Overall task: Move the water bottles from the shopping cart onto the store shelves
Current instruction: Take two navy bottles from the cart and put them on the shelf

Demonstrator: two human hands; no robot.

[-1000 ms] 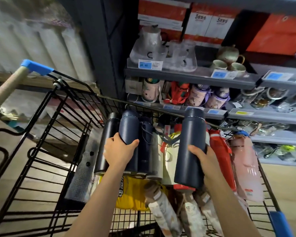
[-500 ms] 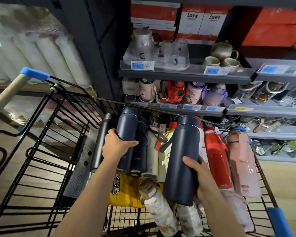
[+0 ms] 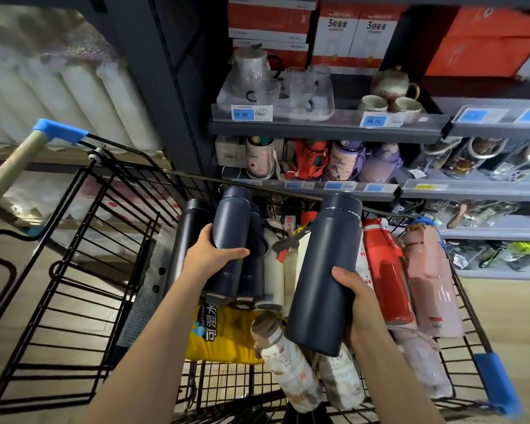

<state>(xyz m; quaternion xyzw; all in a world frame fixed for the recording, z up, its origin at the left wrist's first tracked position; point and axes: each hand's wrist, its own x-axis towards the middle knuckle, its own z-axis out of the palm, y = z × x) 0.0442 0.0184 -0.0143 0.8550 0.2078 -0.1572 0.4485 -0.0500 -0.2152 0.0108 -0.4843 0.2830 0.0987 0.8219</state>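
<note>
Bottles: two navy flasks were held over the cart [image 3: 58, 270], the right one [image 3: 325, 276] lifted clear and tilted, the left one [image 3: 228, 237] among the standing row at the far end.
Left hand [image 3: 208, 255]: its grip was closed round the left flask's middle, thumb across the front.
Right hand [image 3: 360, 304]: its grip was closed on the right flask's lower half, thumb on the front, fingers behind.
Row in cart: a black flask [image 3: 185, 240] stood just left of the held one, another navy flask [image 3: 254, 264] just right of it, then white ones [image 3: 273, 270].
Right side of cart: a red bottle [image 3: 386, 270] and a pink bottle [image 3: 429, 280] lay side by side against the wire.
Near end: two patterned white bottles [image 3: 291, 368] lay below the right flask, beside a yellow pack [image 3: 221, 335].
Shelves: a grey shelf [image 3: 325, 128] beyond the cart carried a glass jug set [image 3: 276, 84] and a teapot [image 3: 393, 82]; the shelf below held children's bottles [image 3: 343, 160].
Handle: wooden bar with a blue end [image 3: 58, 131] at upper left.
</note>
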